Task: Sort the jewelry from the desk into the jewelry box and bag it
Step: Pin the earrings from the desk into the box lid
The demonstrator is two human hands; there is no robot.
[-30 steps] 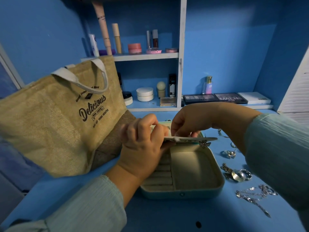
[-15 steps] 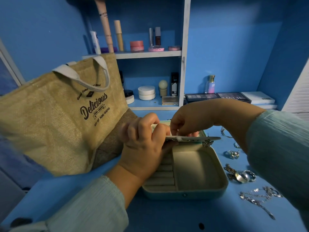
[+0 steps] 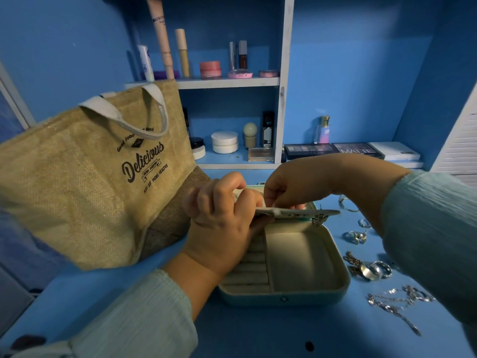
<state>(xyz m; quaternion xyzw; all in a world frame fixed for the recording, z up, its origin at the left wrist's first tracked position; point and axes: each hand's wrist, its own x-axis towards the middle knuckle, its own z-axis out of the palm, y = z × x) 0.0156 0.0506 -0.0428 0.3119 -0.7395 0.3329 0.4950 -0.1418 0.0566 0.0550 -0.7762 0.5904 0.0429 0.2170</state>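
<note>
On the blue desk [image 3: 258,329], at left: large tan jute tote bag [image 3: 85,182] printed "Delicious", upright, white handles draped over its top, mouth and contents out of view. Just right of it, touching its brown side panel: pale teal rounded jewelry box [image 3: 286,297], lid raised. Inside, cream lining; at left a column of ring rolls [image 3: 251,270], at right one wide plain compartment [image 3: 299,259], nothing seen in either. Above the box, held roughly level: thin cream earring panel [image 3: 296,212], small silver butterfly earring [image 3: 318,220] hanging from its underside near the right end. Left hand [image 3: 222,228] curled around the panel's left end, fingers on top and thumb beneath. Right hand [image 3: 296,187] over the panel's middle, fingertips pinched down at its top surface; whatever pinched too small to tell. Right of the box, loose on the desk: silver chain necklace [image 3: 397,303] nearest, cluster of silver rings [image 3: 371,270] behind it, more small silver pieces [image 3: 357,236] farther back, thin silver bangle [image 3: 347,204] beyond those.
</note>
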